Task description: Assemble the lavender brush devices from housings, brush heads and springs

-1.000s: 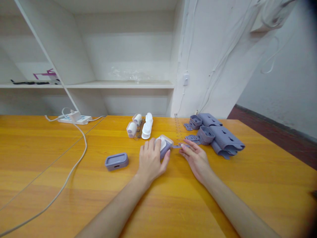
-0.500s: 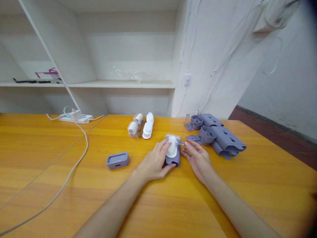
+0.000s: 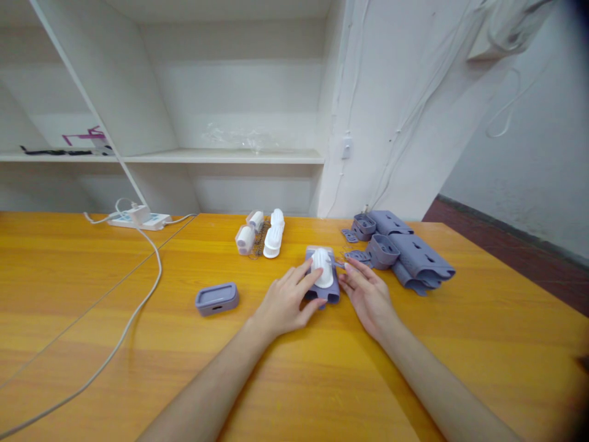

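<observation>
In front of me a purple plastic housing (image 3: 329,297) lies on the table, with a ribbed white plastic piece (image 3: 324,270) on top of it. My left hand (image 3: 289,299) grips the housing from the left, its fingertips against the white piece and its thumb at the near end. Between the thumb and fingers of my right hand (image 3: 365,294) is a thin purple strip (image 3: 339,265), which reaches to the right side of the white piece. The strip's outer end is hidden by my fingers. To the left sits a purple oblong tray-like part (image 3: 217,299).
White rollers in clear covers (image 3: 245,239), thin springs (image 3: 261,237) and stacked white pieces (image 3: 273,234) lie further back. Several purple housings (image 3: 421,258), cups (image 3: 383,252) and flat slotted plates (image 3: 358,256) are at right. A power strip (image 3: 154,221) with its cable (image 3: 159,270) lies at left.
The housing and white piece have turned slightly, and more of the housing's near end shows. My right hand still pinches the thin strip at its right side.
</observation>
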Action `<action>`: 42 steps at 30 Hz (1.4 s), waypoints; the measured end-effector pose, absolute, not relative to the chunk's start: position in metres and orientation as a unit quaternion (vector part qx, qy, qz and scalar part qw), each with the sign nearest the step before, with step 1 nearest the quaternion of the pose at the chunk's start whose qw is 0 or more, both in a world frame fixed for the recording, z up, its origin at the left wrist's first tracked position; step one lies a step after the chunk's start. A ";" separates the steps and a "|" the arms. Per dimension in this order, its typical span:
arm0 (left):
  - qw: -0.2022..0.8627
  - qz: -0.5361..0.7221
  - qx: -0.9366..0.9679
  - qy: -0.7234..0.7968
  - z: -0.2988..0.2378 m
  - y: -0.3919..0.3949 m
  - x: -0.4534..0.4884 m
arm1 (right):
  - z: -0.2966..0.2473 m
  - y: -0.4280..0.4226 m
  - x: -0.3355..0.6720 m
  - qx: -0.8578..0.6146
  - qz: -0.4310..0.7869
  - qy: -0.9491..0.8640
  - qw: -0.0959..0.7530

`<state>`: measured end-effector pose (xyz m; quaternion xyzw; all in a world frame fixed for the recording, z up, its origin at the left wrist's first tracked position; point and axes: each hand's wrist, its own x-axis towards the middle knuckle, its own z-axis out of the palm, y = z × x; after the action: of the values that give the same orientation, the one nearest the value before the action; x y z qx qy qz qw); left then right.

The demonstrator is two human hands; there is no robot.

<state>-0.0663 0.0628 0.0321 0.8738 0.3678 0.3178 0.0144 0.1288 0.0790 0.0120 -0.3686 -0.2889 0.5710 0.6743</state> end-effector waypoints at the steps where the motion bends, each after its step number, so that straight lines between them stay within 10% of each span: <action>1: 0.017 0.322 0.866 0.382 0.030 0.064 -0.064 | 0.012 0.079 0.129 -0.367 0.570 -0.284 0.678; 10: -0.137 0.242 0.875 0.398 0.025 0.064 -0.054 | 0.014 0.077 0.126 -0.363 0.552 -0.281 0.696; 29: -0.022 0.125 0.875 0.468 0.026 0.059 -0.048 | 0.016 0.076 0.124 -0.378 0.530 -0.293 0.700; 42: -0.140 0.108 0.845 0.504 0.046 0.048 -0.067 | 0.018 0.074 0.128 -0.334 0.566 -0.269 0.704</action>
<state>-0.0670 0.0478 0.0462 0.8455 0.5039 0.1080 -0.1401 0.1275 0.0744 0.0180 -0.3340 -0.2686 0.5657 0.7045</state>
